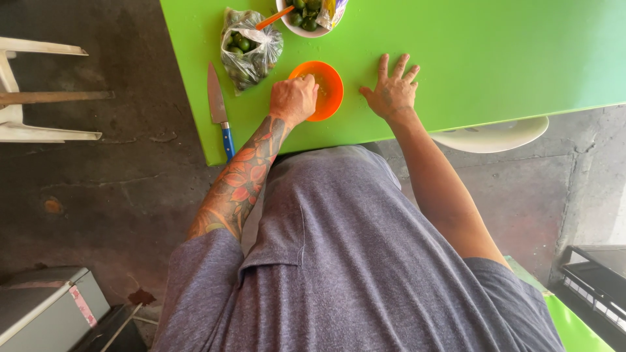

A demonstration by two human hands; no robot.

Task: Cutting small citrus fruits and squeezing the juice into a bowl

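My left hand (293, 99), on a tattooed forearm, is clenched in a fist over the near-left rim of a small orange bowl (330, 88) on the green table (495, 58). A small pale piece, apparently a cut lime, just shows between its fingers. My right hand (391, 91) lies flat on the table to the right of the bowl, fingers spread and holding nothing. A clear plastic bag of small green limes (251, 49) sits just behind and left of the fist. A knife (218, 107) with a blue handle lies left of the bag, blade pointing away.
A white bowl (301, 27) with limes and an orange handle (274, 17) stands at the table's far edge. White plastic chairs stand at the left (19, 98) and under the table at the right (495, 135). A grey box (45, 306) and a black crate (596, 280) sit on the concrete floor.
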